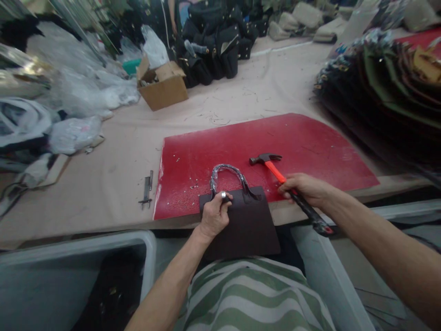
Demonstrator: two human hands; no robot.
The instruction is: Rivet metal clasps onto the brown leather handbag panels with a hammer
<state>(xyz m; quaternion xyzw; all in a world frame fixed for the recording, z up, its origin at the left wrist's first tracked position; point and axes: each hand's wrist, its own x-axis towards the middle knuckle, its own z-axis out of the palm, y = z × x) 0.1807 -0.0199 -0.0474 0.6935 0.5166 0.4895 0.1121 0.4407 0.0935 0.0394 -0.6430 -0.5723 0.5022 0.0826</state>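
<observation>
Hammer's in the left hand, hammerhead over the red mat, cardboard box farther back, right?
Wrong hand: the head view shows the hammer in the right hand. The hammerhead over the red mat and the cardboard box farther back are correct.

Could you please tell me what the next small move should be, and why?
I would probably bring the hammer over the small metal tool and tap it: the left hand grips that tool at the dark panel, shiny end exposed, while the right hand holds the hammer, its head off to one side.
</observation>
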